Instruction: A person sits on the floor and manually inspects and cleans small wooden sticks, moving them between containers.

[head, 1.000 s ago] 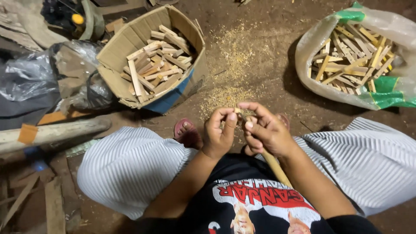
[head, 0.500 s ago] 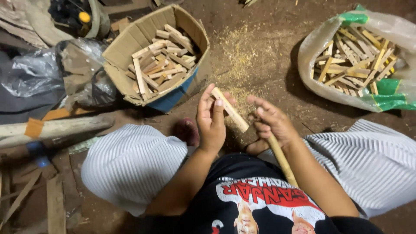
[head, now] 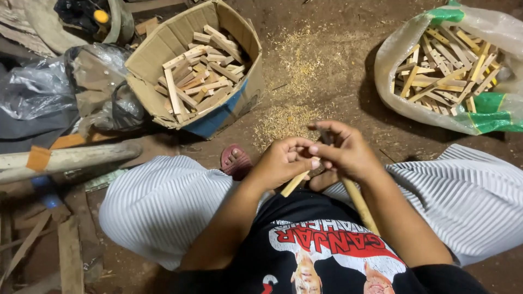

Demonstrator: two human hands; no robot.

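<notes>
The left hand [head: 280,163] is held in front of the lap, knuckles up and fingers curled shut around a short pale wooden stick [head: 295,183], whose lower end is seen jutting out below the palm toward the body. The right hand [head: 348,152] is raised just beside it, touching it at the fingertips; its fingers are bent closed around the upper end of a long round wooden handle [head: 359,204], which is slanted down along the right forearm toward the black shirt. What sits at the top of that handle is hidden by the fingers. Both forearms are brought inward from the sides, elbows bent, so that the hands are met above the dirt floor [head: 327,71] between the knees, which are covered in pale striped cloth.

A cardboard box [head: 158,51] filled with cut wooden pieces is placed on the floor ahead to the left, and a plastic sack [head: 493,111] of similar sticks is set ahead to the right. Sawdust [head: 286,117] is scattered between them.
</notes>
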